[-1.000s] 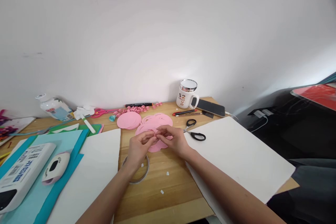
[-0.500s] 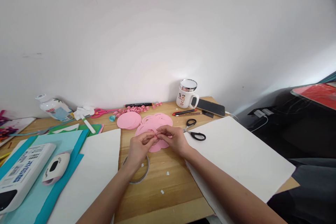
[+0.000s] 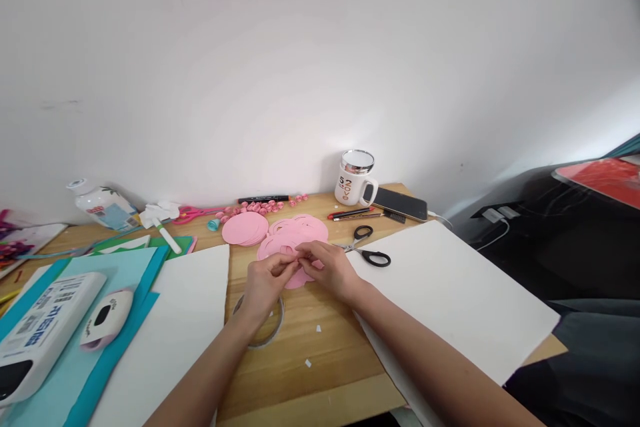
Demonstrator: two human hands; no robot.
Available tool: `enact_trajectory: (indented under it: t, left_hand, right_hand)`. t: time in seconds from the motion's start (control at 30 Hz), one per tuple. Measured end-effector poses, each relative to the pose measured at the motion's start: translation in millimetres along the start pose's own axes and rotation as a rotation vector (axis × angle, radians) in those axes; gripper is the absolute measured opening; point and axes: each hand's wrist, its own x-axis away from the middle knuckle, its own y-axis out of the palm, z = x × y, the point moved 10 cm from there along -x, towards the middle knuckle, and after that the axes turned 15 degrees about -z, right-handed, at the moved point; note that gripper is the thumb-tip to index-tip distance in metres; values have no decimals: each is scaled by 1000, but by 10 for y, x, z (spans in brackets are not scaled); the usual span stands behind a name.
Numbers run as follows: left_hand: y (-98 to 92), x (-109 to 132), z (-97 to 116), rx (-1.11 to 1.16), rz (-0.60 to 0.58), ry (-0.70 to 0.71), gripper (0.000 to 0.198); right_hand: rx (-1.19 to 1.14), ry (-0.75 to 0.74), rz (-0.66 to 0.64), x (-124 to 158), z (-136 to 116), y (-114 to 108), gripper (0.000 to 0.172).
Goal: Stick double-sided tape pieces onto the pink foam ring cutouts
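Note:
My left hand (image 3: 266,281) and my right hand (image 3: 331,269) meet fingertip to fingertip above the wooden table. Both are closed in a pinch on a small piece of pink paper (image 3: 297,259), mostly covered by the fingers. Just beyond them lies a loose pile of cut pink paper (image 3: 306,229) with curved slits. To its left is a stack of pink paper circles (image 3: 243,229). Several small rolled pink paper flowers (image 3: 264,207) lie behind. Under my left wrist rests a roll of tape (image 3: 280,325), partly hidden. Black-handled scissors (image 3: 377,259) lie right of my right hand.
A white mug (image 3: 351,181), pens (image 3: 350,214) and a phone (image 3: 400,203) stand or lie at the back right. White sheets (image 3: 460,293) flank both arms. At left are a white box (image 3: 53,327), a white-and-pink device (image 3: 107,320) and a tilted bottle (image 3: 106,205).
The fingers of both hands have shifted slightly at the pinched pink paper. The view has moved a little; the things on the table lie as before.

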Motion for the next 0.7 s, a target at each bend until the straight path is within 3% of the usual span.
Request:
enact_trajectory:
  t: [0.43,0.7]
  left_hand:
    - [-22,17,11,-56,55,23,16]
    - [-6,26,22,-65,56,20,20]
  right_hand:
    - [-51,116,32,-6,25,-21,11]
    - [-223,184,64,11,100,26,10]
